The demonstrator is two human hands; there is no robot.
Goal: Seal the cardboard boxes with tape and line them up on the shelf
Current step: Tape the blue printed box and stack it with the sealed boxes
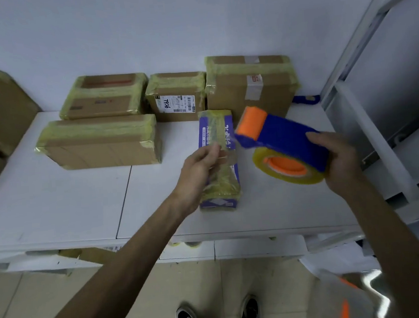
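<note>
Tape dispenser [285, 137] is clamped in the right hand [338, 162], fingers curled round the blue body. Left hand [199, 170] pinches the free tape end [229, 155] just over the purple box [216, 133]. Box lies flat on the shelf [55, 202], long axis pointing away from the person, right under the left hand, with the dispenser to its right. Pulled strip runs across the box, so I'd guess a crosswise wrap comes next. Four taped cardboard boxes [100, 143] sit behind, near the wall
</note>
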